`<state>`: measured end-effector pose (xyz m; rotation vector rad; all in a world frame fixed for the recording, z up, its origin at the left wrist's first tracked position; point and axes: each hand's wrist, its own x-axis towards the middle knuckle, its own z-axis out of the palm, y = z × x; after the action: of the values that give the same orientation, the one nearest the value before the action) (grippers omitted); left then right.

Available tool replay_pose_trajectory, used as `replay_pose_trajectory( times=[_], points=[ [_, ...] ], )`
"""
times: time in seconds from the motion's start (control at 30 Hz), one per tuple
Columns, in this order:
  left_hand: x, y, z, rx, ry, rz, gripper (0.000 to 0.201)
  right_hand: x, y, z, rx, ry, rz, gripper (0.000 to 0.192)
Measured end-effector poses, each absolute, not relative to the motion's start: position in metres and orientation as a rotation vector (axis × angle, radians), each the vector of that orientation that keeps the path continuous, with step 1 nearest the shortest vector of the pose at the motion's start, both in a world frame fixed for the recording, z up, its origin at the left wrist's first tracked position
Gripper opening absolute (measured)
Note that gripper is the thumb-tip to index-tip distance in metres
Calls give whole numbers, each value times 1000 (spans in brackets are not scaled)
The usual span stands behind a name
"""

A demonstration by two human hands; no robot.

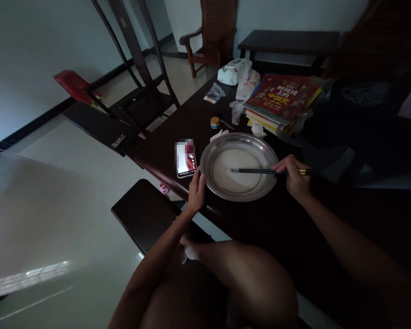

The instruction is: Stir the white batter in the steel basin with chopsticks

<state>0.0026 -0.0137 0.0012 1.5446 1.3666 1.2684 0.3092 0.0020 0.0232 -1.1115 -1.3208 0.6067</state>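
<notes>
A wide metal basin [222, 194] stands on the dark table, with a milky white liquid [238, 178] in its bottom. My left hand [196, 191] grips the basin's rim on the near left side, thumb along the outer edge. In my right hand [296, 176] is a pair of black chopsticks [256, 171] with gold bands near the back end. They lie nearly level over the basin, and their tips are at the white liquid. Whether the tips dip below its surface I cannot tell. Just left of the basin lies a lit phone [186, 157].
Behind the basin are a small gold-lidded jar [214, 122], crumpled tissue [258, 130], plastic bags [237, 112] and a stack of books [281, 98]. Dark cloth [345, 132] covers the table's right part. A dark bench [144, 210] stands at the left, below the table edge.
</notes>
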Motion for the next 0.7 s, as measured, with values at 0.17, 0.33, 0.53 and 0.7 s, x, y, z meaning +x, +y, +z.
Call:
replay_pose_trajectory(
  times=[0.17, 0.33, 0.53, 0.7],
  points=[
    [3, -14, 2, 1551, 1363, 1274, 65, 308, 2, 23, -1083, -1375, 649, 45],
    [3, -14, 2, 1544, 1366, 1267, 66, 310, 3, 23, -1145, -1368, 587, 48],
    [3, -14, 3, 1544, 1363, 1272, 65, 308, 3, 24, -1104, -1363, 610, 48],
    [3, -14, 2, 1548, 1360, 1271, 65, 310, 4, 23, -1157, -1358, 567, 47]
  ],
)
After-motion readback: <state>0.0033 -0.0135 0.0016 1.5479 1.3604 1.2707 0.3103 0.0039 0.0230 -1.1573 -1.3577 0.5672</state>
